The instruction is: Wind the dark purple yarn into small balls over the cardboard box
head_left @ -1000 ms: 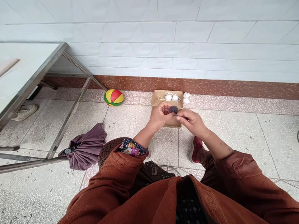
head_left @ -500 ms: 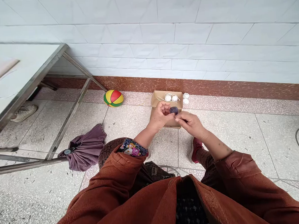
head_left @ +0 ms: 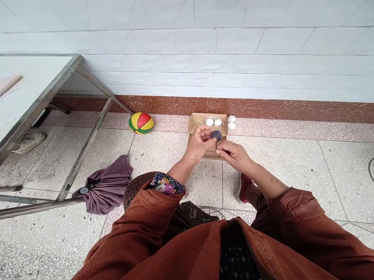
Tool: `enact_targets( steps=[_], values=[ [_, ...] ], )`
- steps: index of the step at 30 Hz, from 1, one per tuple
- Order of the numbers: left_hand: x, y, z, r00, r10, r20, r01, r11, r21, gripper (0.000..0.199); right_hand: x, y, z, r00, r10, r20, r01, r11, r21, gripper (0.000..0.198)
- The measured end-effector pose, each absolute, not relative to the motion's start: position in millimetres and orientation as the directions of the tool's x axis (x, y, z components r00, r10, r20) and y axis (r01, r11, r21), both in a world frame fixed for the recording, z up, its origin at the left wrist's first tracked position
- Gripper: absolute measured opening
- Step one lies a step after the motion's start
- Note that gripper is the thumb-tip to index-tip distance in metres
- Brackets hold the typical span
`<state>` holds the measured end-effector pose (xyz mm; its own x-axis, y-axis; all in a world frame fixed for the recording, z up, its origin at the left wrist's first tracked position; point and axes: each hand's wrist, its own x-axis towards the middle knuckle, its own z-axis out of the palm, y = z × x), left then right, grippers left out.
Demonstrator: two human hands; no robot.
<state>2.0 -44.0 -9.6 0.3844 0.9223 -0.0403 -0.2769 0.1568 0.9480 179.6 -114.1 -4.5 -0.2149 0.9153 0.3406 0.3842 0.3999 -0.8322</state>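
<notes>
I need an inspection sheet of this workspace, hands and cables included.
Surface: speckled tiled floor
Job's things: dark yarn ball; open cardboard box holding two white balls, two more white balls beside it
Clutter: folded purple umbrella, multicoloured ball
Hands: left hand holds the dark yarn ball; right hand pinches a dark strand
Cables: dark loop at right edge, possibly a cable
Surroundings: white tiled wall, metal-framed table, shoe beneath

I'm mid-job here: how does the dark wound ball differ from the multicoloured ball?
Colour: the dark wound ball is greyish, the multicoloured ball red, yellow and green. Size: the dark wound ball is plainly smaller than the multicoloured ball. Place: the dark wound ball is held in the left hand; the multicoloured ball rests on the floor. Both look rounded.
</notes>
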Motion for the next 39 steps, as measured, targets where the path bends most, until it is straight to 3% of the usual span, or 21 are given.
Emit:
enact_targets(
  steps=[3,7,9,12,15,19,22,27,31,34,37,39],
  values=[
    [4.0,-48.1,-11.4,0.493,0.869,-0.048,-0.186,0.159,0.970,0.061,189.1,-109.7,4.8,-0.104,0.915,0.389,0.384,0.398,-0.833,0.028],
    [5.0,-55.8,-2.6,0.645,0.764,0.018,-0.276,0.211,0.938,0.060,199.6,-97.6,-3.3,0.068,0.948,0.310,0.399,0.259,-0.879,0.035],
    [5.4,-55.6,0.8,0.616,0.787,0.029,-0.360,0.249,0.899,0.057,196.8,-97.4,-12.2,0.050,0.966,0.253,0.401,0.213,-0.891,0.036],
    [6.8,-49.9,-1.5,0.481,0.877,0.001,-0.423,0.231,0.876,0.050,186.9,-106.2,-17.8,-0.101,0.959,0.263,0.426,0.281,-0.860,0.033],
    [8.0,-44.1,-8.7,0.370,0.928,-0.027,-0.332,0.160,0.930,0.049,183.5,-115.0,-9.1,-0.198,0.922,0.334,0.444,0.388,-0.808,0.028],
    [8.8,-47.2,-10.7,0.513,0.857,-0.043,-0.171,0.151,0.974,0.062,195.6,-108.7,3.1,-0.023,0.920,0.392,0.450,0.359,-0.818,0.027],
    [9.1,-53.1,-5.6,0.648,0.762,-0.001,-0.240,0.205,0.949,0.063,201.9,-99.1,-1.6,0.087,0.937,0.337,0.409,0.275,-0.870,0.032],
    [9.1,-49.8,-4.1,0.497,0.867,0.040,-0.394,0.183,0.901,0.053,187.7,-105.2,-10.2,-0.028,0.973,0.228,0.382,0.222,-0.897,0.036],
    [9.8,-44.8,-10.7,0.409,0.913,0.006,-0.235,0.099,0.967,0.058,184.8,-114.9,2.1,-0.138,0.942,0.307,0.407,0.337,-0.849,0.033],
    [10.1,-48.4,-11.2,0.492,0.871,0.003,-0.151,0.082,0.985,0.064,195.4,-110.1,8.2,-0.008,0.943,0.332,0.413,0.306,-0.858,0.032],
    [9.1,-53.4,-6.3,0.630,0.776,0.024,-0.221,0.150,0.964,0.061,203.0,-101.0,2.2,0.120,0.948,0.296,0.412,0.224,-0.883,0.037],
    [8.2,-53.7,-3.3,0.640,0.768,0.030,-0.303,0.216,0.928,0.058,200.8,-99.3,-4.6,0.107,0.962,0.252,0.413,0.188,-0.891,0.039]
  ],
)
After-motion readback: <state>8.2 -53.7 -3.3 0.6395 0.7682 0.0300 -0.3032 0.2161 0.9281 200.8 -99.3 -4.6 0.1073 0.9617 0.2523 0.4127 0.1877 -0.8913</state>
